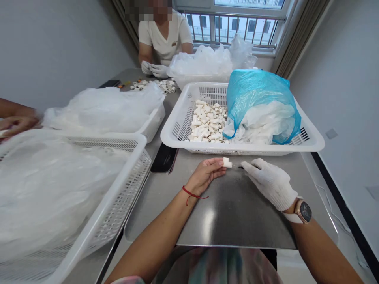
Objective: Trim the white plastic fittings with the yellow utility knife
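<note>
Centre frame, we pinch a tube [227, 162] in our bare L hand [207, 173] over the sheet [237, 213], end facing our gloved R hand [271, 183], fingers pressed tog. on a thin tool [238, 167], prob. so its tip reaches.

plain pale grey walls [44, 39] close the room on both sides, a window [237, 23] with a metal railing [225, 29] lets daylight in at the far end, a beige curtain [299, 35] hangs at its right, and a stainless steel table [237, 213] runs down the middle beside a dark skirting [349, 217].
</note>
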`<control>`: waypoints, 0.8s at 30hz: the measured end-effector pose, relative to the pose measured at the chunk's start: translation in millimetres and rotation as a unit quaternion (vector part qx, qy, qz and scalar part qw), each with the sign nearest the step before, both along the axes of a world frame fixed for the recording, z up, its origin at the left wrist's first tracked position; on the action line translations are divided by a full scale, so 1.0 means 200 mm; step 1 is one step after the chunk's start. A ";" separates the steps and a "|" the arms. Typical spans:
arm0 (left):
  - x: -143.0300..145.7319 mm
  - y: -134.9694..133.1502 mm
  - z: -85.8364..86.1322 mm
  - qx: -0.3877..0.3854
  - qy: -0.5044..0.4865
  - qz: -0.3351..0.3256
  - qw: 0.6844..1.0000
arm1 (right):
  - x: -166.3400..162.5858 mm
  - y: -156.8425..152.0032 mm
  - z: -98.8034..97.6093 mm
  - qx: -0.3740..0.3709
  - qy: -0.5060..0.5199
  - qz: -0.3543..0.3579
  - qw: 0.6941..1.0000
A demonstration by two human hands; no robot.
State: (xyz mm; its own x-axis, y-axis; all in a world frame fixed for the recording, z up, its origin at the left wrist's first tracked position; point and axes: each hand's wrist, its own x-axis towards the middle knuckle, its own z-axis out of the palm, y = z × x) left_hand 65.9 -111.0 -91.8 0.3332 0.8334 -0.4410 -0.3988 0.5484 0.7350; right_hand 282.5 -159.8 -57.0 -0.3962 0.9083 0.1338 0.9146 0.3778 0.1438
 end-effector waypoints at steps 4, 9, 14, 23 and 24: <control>0.00 0.00 -0.01 0.002 0.010 -0.004 1.000 | -0.01 -0.01 0.00 0.003 -0.004 0.009 1.000; -0.01 0.00 0.00 0.004 0.009 -0.011 1.000 | -0.01 -0.01 -0.01 0.015 -0.004 -0.013 1.000; -0.01 0.00 0.00 -0.002 0.020 -0.007 1.000 | -0.02 -0.01 -0.01 -0.008 -0.013 0.004 1.000; -0.01 0.00 0.00 0.001 0.015 -0.005 1.000 | -0.03 -0.01 -0.01 -0.021 0.015 0.001 1.000; -0.01 0.00 0.00 0.000 0.015 -0.007 1.000 | -0.03 -0.01 -0.01 -0.017 0.018 -0.001 1.000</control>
State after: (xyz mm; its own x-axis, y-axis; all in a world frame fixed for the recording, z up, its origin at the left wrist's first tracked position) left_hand 63.9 -110.4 -91.6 0.3319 0.8289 -0.4504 -0.3695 0.5535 0.7464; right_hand 277.2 -162.4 -58.4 -0.3907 0.9130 0.1174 0.9195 0.3809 0.0974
